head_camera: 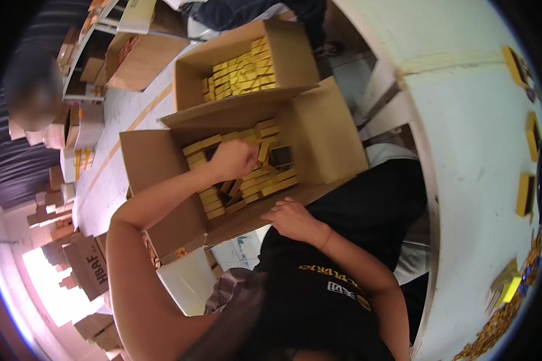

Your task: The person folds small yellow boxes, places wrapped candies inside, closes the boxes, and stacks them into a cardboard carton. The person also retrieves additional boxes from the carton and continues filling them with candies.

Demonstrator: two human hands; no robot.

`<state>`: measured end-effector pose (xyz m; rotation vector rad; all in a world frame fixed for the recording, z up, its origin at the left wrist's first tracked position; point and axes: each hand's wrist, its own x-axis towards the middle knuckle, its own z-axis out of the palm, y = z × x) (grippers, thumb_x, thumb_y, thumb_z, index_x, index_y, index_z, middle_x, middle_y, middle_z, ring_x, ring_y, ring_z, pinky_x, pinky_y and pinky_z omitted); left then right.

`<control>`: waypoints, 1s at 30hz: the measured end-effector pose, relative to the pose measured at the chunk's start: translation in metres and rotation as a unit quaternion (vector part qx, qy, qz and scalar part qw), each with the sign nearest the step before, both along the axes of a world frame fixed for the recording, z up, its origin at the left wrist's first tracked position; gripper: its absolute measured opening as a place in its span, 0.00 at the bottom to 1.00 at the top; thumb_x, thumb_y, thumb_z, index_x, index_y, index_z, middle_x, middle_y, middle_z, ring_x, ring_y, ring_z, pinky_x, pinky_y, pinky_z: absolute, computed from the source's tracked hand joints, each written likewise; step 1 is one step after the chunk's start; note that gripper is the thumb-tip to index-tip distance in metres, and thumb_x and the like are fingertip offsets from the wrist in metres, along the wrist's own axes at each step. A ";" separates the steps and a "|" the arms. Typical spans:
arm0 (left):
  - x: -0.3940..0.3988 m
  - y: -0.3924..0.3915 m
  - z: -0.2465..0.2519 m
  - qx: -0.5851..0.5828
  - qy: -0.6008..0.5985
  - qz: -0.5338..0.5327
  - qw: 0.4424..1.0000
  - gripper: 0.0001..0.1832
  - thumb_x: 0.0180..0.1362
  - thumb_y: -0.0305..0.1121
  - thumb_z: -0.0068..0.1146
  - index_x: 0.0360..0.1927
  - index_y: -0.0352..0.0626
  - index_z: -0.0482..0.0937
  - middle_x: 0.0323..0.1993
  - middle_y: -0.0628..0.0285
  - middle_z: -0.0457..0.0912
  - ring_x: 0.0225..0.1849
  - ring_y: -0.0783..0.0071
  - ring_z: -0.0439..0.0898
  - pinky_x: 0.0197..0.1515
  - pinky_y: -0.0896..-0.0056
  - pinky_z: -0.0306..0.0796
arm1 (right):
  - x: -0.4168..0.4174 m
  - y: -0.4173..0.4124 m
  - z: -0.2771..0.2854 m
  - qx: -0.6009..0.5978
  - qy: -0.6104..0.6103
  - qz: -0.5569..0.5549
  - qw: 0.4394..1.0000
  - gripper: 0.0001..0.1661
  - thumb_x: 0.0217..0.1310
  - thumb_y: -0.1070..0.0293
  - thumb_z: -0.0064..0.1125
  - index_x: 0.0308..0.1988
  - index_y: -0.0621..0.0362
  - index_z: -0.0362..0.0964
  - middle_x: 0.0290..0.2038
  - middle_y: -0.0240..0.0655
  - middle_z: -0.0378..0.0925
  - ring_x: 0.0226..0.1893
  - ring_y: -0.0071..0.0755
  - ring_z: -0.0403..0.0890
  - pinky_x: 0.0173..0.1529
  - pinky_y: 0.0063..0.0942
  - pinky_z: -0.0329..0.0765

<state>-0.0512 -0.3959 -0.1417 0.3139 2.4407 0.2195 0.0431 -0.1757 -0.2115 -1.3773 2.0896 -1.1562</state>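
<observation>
An open cardboard box [325, 131] stands before me, holding many small yellow boxes [257, 180] laid in rows, with a few tilted loosely among them. Over these boxes is my left hand [235, 159], its fingers curled; whether anything is inside them is hidden. My right hand [293, 219] is at the near rim of the cardboard box, fingers bent towards its edge; whether it grips the rim is unclear. Near the left hand, a dark gap [281, 156] shows between the yellow boxes.
Beyond stands a second cardboard box [293, 54] of yellow boxes. A pale table [469, 180] on the right bears several yellow boxes [525, 195] and a brownish-gold heap [497, 329] of small pieces. More cartons [85, 266] are stacked at left. Another person [257, 11] is partly visible at the top.
</observation>
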 end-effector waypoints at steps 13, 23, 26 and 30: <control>0.200 -0.103 -0.240 -0.271 -0.156 -0.261 0.913 0.45 0.51 0.54 0.62 0.71 0.61 0.54 0.73 0.56 0.41 0.72 0.44 0.40 0.60 0.22 0.52 | -0.009 -0.002 0.017 0.044 -0.048 -0.013 0.998 0.14 0.49 0.70 0.59 0.40 0.49 0.79 0.30 0.30 0.80 0.36 0.34 0.78 0.48 0.32 0.72; 0.169 -0.091 -0.236 -0.245 -0.250 -0.032 0.936 0.39 0.48 0.48 0.66 0.64 0.55 0.65 0.66 0.58 0.55 0.68 0.45 0.49 0.58 0.32 0.62 | -0.014 -0.002 0.017 0.062 -0.058 -0.016 0.996 0.11 0.50 0.71 0.56 0.36 0.50 0.80 0.27 0.33 0.79 0.37 0.36 0.79 0.46 0.33 0.71; 0.161 -0.080 -0.229 -0.242 -0.222 -0.011 0.944 0.37 0.47 0.43 0.67 0.62 0.52 0.67 0.64 0.59 0.58 0.68 0.46 0.50 0.55 0.45 0.69 | -0.013 -0.001 0.014 0.061 -0.035 -0.007 0.997 0.14 0.49 0.70 0.59 0.40 0.49 0.79 0.29 0.32 0.80 0.36 0.35 0.78 0.45 0.32 0.71; 0.189 -0.093 -0.262 -0.248 -0.168 -0.022 0.954 0.33 0.47 0.38 0.68 0.58 0.48 0.71 0.60 0.57 0.63 0.66 0.47 0.57 0.52 0.54 0.74 | -0.005 0.001 0.014 0.055 -0.040 -0.004 0.998 0.12 0.51 0.69 0.57 0.39 0.50 0.80 0.29 0.33 0.81 0.37 0.35 0.78 0.46 0.34 0.71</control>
